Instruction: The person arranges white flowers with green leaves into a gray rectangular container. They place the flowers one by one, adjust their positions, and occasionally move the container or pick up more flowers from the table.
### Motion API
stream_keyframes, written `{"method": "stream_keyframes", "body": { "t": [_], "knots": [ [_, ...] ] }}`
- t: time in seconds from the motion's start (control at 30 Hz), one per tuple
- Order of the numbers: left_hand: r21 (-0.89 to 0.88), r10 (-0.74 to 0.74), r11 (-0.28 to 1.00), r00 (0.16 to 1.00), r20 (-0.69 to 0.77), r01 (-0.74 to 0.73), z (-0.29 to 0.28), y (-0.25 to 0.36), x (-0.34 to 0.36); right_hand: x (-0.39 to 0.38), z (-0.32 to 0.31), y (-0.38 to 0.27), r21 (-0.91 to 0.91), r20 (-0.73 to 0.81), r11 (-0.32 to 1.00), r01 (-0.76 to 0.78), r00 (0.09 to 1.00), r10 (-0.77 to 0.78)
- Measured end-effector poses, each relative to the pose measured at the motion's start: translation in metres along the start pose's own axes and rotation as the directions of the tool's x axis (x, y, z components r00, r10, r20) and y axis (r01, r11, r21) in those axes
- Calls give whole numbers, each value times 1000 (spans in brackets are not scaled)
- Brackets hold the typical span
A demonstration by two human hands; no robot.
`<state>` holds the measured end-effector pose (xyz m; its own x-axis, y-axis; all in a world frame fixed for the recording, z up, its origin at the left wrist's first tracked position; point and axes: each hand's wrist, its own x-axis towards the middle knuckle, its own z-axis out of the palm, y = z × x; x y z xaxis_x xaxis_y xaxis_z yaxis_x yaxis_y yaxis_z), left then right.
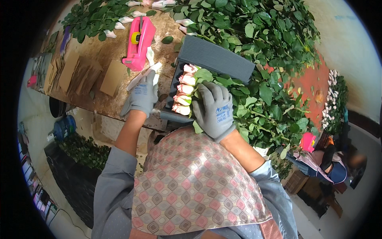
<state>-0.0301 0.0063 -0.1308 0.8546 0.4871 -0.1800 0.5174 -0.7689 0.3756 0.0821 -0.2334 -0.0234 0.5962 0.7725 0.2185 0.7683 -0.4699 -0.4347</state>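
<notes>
Pink-and-white roses (pixel 185 89), and here they are, their heads lined up in a close row in the dark grey ribbed holder (pixel 217 59), right in front of the apron (pixel 195 175). Stems and foliage (pixel 274 97) are spread off to the right. The leaves just behind the heads are covered by the gloved right hand (pixel 215 108), its fingers bent over them; whether anything is actually gripped cannot be told. Over on the left, a white strip (pixel 149 74) is covered by the gloved left hand (pixel 143 94), fingers laid out along it; how firmly it is held cannot be made out. Beyond, a pink tape dispenser (pixel 137 53) is parked on the worn table (pixel 104 51).

Light, delicate stuff, by the look of it! The petals would be easily bruised, so pressure there is best avoided. The stems should be stiffer, and a hold is better taken just below the heads, gathered loosely; leaves might slip or tear if tugged.
</notes>
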Motion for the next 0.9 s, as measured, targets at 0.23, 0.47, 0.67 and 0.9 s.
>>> {"method": "stream_keyframes", "body": {
  "t": [0.23, 0.47, 0.67, 0.9],
  "knots": [
    [-20, -57, 998, 996, 73, 59, 1, -7, 30, 0, -1, 0, -5, 5, 1000, 11, 1000, -11],
    [-62, -28, 998, 998, -63, 24, -24, -3, 4, 1, -2, -1, 6, -15, 1000, -2, 1000, 3],
    [-46, 15, 999, 966, -258, -28, -25, -50, -17, 0, 0, -1, -2, 14, 1000, -11, 1000, 11],
    [-145, -144, 981, 985, -91, 130, -42, -35, -15, 1, -1, -1, 3, -7, 1000, 7, 1000, -7]
  ]
}}
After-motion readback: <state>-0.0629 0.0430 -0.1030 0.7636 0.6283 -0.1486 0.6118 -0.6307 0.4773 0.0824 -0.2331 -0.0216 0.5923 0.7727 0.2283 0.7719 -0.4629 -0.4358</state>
